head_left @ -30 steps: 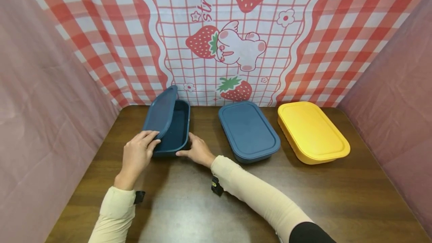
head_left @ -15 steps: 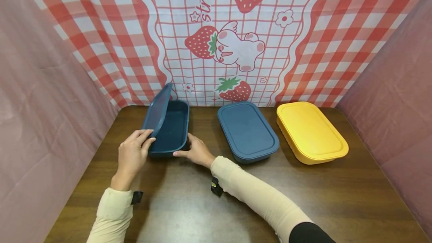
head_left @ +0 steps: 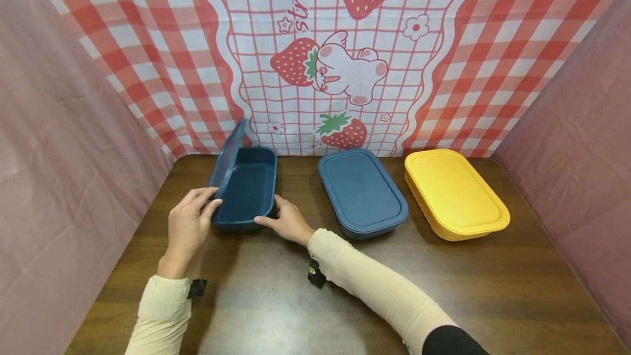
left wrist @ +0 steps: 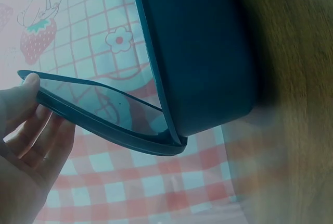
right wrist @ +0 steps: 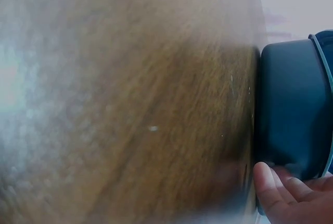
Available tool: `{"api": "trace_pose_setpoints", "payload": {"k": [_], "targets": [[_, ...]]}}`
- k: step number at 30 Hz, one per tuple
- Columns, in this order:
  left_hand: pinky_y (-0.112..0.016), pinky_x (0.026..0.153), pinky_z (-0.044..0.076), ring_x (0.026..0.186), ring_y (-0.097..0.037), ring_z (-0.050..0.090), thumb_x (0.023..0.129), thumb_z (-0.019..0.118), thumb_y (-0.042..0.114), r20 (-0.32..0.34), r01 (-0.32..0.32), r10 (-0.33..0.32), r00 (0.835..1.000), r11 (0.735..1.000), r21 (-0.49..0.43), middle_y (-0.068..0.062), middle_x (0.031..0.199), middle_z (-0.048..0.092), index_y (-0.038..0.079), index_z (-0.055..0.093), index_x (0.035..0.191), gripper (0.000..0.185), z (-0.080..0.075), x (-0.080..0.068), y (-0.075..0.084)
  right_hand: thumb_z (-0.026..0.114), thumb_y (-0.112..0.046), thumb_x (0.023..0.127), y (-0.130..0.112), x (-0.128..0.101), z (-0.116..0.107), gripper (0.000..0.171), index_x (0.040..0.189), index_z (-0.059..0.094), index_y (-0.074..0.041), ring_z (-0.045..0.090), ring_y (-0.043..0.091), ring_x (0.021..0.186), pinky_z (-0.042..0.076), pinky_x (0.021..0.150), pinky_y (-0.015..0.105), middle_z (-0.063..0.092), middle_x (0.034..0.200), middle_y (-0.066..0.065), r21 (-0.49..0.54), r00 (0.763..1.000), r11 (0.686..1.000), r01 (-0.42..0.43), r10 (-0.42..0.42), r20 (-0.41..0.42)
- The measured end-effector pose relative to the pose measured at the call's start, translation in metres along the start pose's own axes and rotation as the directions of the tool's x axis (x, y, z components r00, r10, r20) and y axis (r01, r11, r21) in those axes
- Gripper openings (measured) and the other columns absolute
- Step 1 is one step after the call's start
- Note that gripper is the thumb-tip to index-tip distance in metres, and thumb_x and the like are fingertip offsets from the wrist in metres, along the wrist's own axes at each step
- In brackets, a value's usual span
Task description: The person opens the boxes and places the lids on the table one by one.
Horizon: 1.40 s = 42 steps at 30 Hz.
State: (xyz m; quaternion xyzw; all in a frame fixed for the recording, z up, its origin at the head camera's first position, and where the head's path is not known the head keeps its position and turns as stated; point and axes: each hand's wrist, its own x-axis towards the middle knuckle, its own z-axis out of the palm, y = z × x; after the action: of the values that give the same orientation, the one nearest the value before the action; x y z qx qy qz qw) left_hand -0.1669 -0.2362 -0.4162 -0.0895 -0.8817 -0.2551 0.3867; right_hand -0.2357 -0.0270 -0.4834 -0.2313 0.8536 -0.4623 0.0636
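At the left of the table, a dark blue lunch box (head_left: 253, 179) stands uncovered along most of its width, and its inside looks bare. My left hand (head_left: 189, 227) pinches the near edge of its blue lid (head_left: 227, 159), which leans steeply up along the box's left side. In the left wrist view, the thumb lies on one face of the lid rim (left wrist: 119, 136) and the fingers on the other. My right hand (head_left: 288, 221) holds the box's near right corner, thumb at the front and fingers along the right side. The right wrist view shows those fingertips against the box wall (right wrist: 294, 104).
Right of the box stand a second blue lunch box (head_left: 362, 193) with its lid on and a yellow lidded box (head_left: 455, 193). A strawberry-print cloth (head_left: 345, 43) hangs behind the brown table (head_left: 276, 300). Pink cloth (head_left: 581, 141) lines both sides.
My left hand has moved left with the lid, tipping it up more steeply and uncovering more of the box. The right hand stays at the same corner.
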Motion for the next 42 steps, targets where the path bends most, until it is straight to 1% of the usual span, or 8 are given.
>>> {"api": "trace_pose_setpoints", "payload": {"k": [6,9,15,22,29,35,39,42], "targets": [[-0.013,0.066,0.043,0.073,-0.028,0.067,0.077,0.079,0.002,-0.041,0.054,-0.056,0.998,0.997,-0.049,-0.017,0.092,0.071,-0.002,0.074,0.099,0.023,-0.004,0.002,-0.006,0.074,-0.039,0.085,-0.002,0.000,0.000,0.070,0.138,0.049,-0.002,0.065,0.020,0.093,0.053,0.077,0.028,0.067,0.118,0.013,0.001,1.000,1.000,-0.009,0.009,-0.011],[0.001,0.069,0.036,0.073,-0.016,0.064,0.078,0.078,0.000,-0.069,0.082,-0.088,0.994,0.992,-0.096,-0.018,0.092,0.071,-0.004,0.073,0.098,0.022,-0.006,0.001,-0.010,0.075,-0.039,0.084,-0.003,-0.001,0.000,0.072,0.138,0.048,0.000,0.065,0.021,0.094,0.053,0.078,0.030,0.066,0.118,0.015,0.004,1.000,1.000,-0.017,0.017,-0.011],[0.003,0.070,0.038,0.080,0.020,0.050,0.078,0.076,-0.006,-0.096,0.121,-0.144,0.985,0.968,-0.219,-0.024,0.094,0.070,-0.009,0.072,0.099,0.022,-0.007,0.000,-0.016,0.075,-0.039,0.084,-0.003,-0.002,0.000,0.075,0.140,0.046,0.002,0.065,0.023,0.096,0.053,0.080,0.033,0.066,0.119,0.016,0.005,0.999,0.999,-0.039,0.039,-0.019],[0.001,0.066,0.038,0.074,0.019,0.050,0.079,0.074,-0.008,-0.131,0.198,-0.246,0.960,0.934,-0.298,-0.025,0.093,0.068,-0.013,0.070,0.099,0.021,-0.012,-0.001,-0.020,0.076,-0.039,0.083,-0.004,-0.002,0.001,0.072,0.137,0.049,0.000,0.064,0.019,0.091,0.052,0.076,0.029,0.068,0.109,0.013,0.009,0.999,0.999,-0.035,0.035,-0.023],[0.000,0.069,0.041,0.083,0.016,0.054,0.077,0.074,-0.010,-0.163,0.267,-0.350,0.922,0.883,-0.386,0.025,0.093,0.063,-0.014,0.070,0.100,0.024,-0.014,-0.003,-0.025,0.077,-0.039,0.083,-0.003,-0.001,0.002,0.070,0.135,0.051,0.000,0.062,0.015,0.087,0.050,0.073,0.026,0.069,0.104,0.011,0.001,0.999,0.999,-0.040,0.040,-0.029],[-0.002,0.073,0.041,0.087,0.016,0.055,0.079,0.074,-0.008,-0.163,0.330,-0.422,0.892,0.853,-0.404,0.019,0.092,0.068,-0.015,0.069,0.101,0.024,-0.015,-0.004,-0.028,0.077,-0.033,0.083,-0.005,-0.001,0.002,0.062,0.131,0.053,0.000,0.063,0.014,0.083,0.050,0.070,0.024,0.070,0.101,0.011,0.044,1.000,0.999,-0.008,0.009,-0.022],[-0.002,0.076,0.041,0.088,0.016,0.055,0.080,0.072,-0.009,-0.160,0.342,-0.443,0.882,0.836,-0.429,0.035,0.088,0.058,-0.016,0.068,0.103,0.024,-0.016,-0.004,-0.029,0.077,-0.032,0.084,-0.005,-0.002,0.002,0.060,0.129,0.054,-0.001,0.062,0.013,0.082,0.050,0.069,0.024,0.070,0.100,0.011,0.054,1.000,0.999,-0.009,0.010,-0.017],[-0.002,0.079,0.042,0.089,0.016,0.055,0.081,0.072,-0.009,-0.166,0.340,-0.449,0.878,0.829,-0.444,0.038,0.087,0.057,-0.017,0.068,0.103,0.024,-0.016,-0.004,-0.029,0.077,-0.032,0.084,-0.005,-0.002,0.001,0.059,0.128,0.054,-0.001,0.062,0.013,0.081,0.050,0.069,0.023,0.070,0.099,0.011,0.047,1.000,0.999,-0.011,0.012,-0.015]]}}
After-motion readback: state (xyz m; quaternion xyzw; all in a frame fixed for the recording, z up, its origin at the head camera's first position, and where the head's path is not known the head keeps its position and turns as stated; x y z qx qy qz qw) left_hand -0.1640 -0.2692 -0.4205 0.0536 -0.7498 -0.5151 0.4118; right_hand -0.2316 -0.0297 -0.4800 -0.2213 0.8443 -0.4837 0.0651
